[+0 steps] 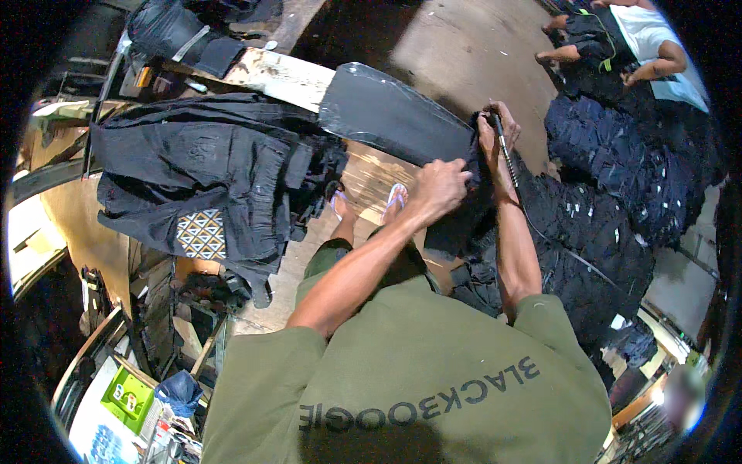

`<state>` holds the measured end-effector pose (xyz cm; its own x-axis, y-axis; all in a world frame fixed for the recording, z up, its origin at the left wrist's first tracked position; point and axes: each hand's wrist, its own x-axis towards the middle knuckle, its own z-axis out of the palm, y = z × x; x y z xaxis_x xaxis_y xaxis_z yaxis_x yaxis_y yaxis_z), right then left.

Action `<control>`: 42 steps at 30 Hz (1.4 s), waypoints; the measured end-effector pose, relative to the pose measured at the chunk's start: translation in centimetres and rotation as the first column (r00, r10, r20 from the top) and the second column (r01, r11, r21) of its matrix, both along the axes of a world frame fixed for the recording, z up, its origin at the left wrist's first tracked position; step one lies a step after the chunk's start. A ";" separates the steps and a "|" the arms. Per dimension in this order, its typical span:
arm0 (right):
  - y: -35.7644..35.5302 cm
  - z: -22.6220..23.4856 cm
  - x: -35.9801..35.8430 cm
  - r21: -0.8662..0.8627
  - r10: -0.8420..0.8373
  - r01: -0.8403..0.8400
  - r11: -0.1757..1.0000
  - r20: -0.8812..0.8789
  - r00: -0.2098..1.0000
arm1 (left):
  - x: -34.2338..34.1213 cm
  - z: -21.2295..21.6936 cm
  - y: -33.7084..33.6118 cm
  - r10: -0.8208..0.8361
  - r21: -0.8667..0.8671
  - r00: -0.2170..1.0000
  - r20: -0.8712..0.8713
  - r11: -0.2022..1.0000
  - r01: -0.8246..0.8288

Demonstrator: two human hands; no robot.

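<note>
Black denim, a dark garment (464, 209), hangs over the end of a plastic-wrapped black board (390, 116) in front of the person. The left hand (439, 188) is closed on the cloth, knuckles up, pressing it against the board's edge. The right hand (495, 143) is clamped around a slim pen-like rotary tool (504, 151), tip pointing up at the top of the garment, with a thin cord (556, 247) running down past the forearm.

To do this well, I judge the left hand should keep the cloth taut and flat over the board so the tool meets a firm backing, with its fingers kept apart from the tip. The tool seems best held light and steady, worked in short passes, the cord left slack and clear of the cloth.

Left of the board, a pile of black jeans (201, 178) lies on a wooden surface (69, 209), one with a triangle-patterned patch (201, 234). To the right, more dark jeans (618, 162) are heaped on the floor, where another person (645, 46) sits. The wearer's sandalled feet (367, 203) show below the board.
</note>
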<state>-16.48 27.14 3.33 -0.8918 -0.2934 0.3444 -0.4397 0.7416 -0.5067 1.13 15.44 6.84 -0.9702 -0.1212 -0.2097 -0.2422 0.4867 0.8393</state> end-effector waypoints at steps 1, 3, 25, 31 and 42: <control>-2.2 0.4 1.2 -0.085 0.043 -0.039 0.996 0.047 0.998 | 1.7 -0.6 -2.6 0.052 -0.059 0.999 -0.014 0.997 -0.052; -7.9 1.3 3.9 -0.194 0.266 -0.248 0.949 0.076 0.961 | 5.7 -2.0 -10.2 0.027 -0.143 0.996 -0.082 0.989 -0.038; -6.5 -3.7 6.0 -0.193 0.069 -0.058 0.980 0.052 0.996 | -0.7 -2.9 -25.8 0.454 -0.326 0.857 0.245 0.871 -0.369; -9.1 -1.8 5.2 -0.110 0.083 -0.065 0.992 0.159 0.984 | 0.0 -0.2 -28.1 0.076 0.631 0.956 0.283 0.736 -0.245; -10.9 -2.4 2.5 -0.302 0.168 -0.120 0.946 0.139 0.976 | -0.6 1.9 -25.0 0.599 -0.461 0.700 -0.388 0.532 -0.710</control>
